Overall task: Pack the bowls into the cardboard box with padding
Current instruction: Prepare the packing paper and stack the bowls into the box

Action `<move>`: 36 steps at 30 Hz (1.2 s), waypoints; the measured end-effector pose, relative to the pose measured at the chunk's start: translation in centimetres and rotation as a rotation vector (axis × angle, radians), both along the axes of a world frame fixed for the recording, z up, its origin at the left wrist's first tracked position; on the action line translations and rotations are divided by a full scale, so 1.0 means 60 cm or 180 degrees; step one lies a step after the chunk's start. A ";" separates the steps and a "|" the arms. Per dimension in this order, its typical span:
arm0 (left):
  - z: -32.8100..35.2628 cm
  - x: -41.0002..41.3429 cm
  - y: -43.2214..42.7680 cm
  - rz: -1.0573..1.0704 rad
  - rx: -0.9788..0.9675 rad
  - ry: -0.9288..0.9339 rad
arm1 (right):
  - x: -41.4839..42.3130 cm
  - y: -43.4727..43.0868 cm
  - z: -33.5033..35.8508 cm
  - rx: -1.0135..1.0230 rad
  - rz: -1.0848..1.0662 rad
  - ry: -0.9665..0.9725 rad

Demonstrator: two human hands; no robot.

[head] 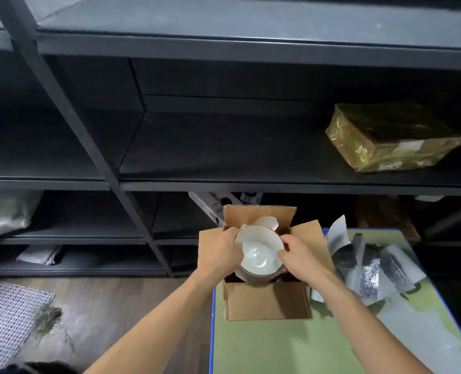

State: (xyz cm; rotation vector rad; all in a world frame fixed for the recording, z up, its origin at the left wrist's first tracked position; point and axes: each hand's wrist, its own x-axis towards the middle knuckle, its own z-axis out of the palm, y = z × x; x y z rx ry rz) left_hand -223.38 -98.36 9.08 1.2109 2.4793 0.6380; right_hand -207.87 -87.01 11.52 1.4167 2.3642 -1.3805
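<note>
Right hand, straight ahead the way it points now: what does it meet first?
The white bowl, whose rim the right hand grips at the cardboard box opening. Beyond it probably the box's far flap, though depth is unclear.

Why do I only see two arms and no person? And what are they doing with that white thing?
There is no machine here. The camera sits on a person's head and looks down, so you see only their arms. The left hand and the right hand each grip one side of a white bowl, holding it at the open top of a cardboard box. The box stands on a green table with a blue edge. To the right of the box lie shiny silver padding sheets. Behind everything are dark shelves, and a parcel in gold wrap lies on one of them.
</note>
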 end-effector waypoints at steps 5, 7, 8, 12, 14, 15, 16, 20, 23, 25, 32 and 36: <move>-0.022 0.005 0.010 -0.0159 -0.0105 0.0684 | -0.004 -0.001 -0.051 0.0583 0.0070 -0.0374; -0.031 0.003 0.013 -0.0142 -0.0206 0.0786 | -0.005 -0.006 -0.053 0.0974 0.0188 -0.0521; -0.032 0.003 0.014 -0.0131 -0.0250 0.0798 | -0.005 -0.008 -0.052 0.1193 0.0284 -0.0613; -0.024 0.011 0.016 -0.0252 -0.0382 0.0979 | -0.009 -0.016 -0.051 0.1481 0.0337 -0.0653; -0.024 0.017 0.014 -0.0306 -0.0412 0.1028 | -0.009 -0.020 -0.052 0.1435 0.0379 -0.0680; -0.026 0.019 0.013 -0.0313 -0.0402 0.1045 | -0.007 -0.023 -0.053 0.1422 0.0410 -0.0660; -0.025 0.022 0.014 -0.0324 -0.0378 0.1067 | -0.006 -0.027 -0.055 0.1436 0.0419 -0.0600; -0.019 0.023 0.016 -0.0300 -0.0351 0.1145 | -0.002 -0.042 -0.068 0.1746 0.0427 -0.0527; -0.015 0.024 0.017 -0.0280 -0.0313 0.1061 | -0.003 -0.048 -0.075 0.2080 0.0367 -0.0424; -0.016 0.023 0.016 -0.0328 -0.0290 0.1040 | -0.003 -0.046 -0.077 0.2198 0.0336 -0.0359; -0.014 0.000 0.001 -0.0226 -0.0004 0.0656 | 0.020 -0.046 -0.070 0.2057 0.0501 -0.0257; 0.008 0.012 -0.037 0.0006 0.0187 0.0438 | 0.027 -0.045 -0.066 0.1887 0.0531 -0.0155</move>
